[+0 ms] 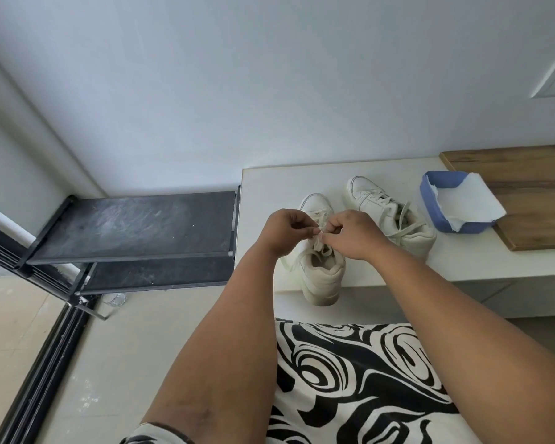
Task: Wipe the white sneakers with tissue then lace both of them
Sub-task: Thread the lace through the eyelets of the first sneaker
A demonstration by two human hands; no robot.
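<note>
- Hands meet over the near sneaker (321,277), which stands on the white counter (269,184) with its heel jutting past the counter's front edge and its toe aimed at the wall.
- Left hand (285,230) has its fingers curled, thumb and fingertips pinching the cream lace (318,241) of this sneaker just above the tongue.
- Right hand (350,233) is likewise curled, pinching the same lace right beside the left hand, the fingertips of both hands nearly touching.
- Second sneaker (388,213) stands on the counter just to the right of the near sneaker and a little farther back, its laces threaded through the eyelets and their ends lying loose across its opening.
- Blue tissue box (430,200) sits to the right of the second sneaker, a white tissue (468,200) spread out of its top; the box rests partly on a wooden board (526,187).
- Black shoe rack (135,225) with two dusty shelves stands to the left of the counter, against the wall.
- Black-and-white swirl-patterned fabric (350,379) lies below the near sneaker, between the two forearms.
</note>
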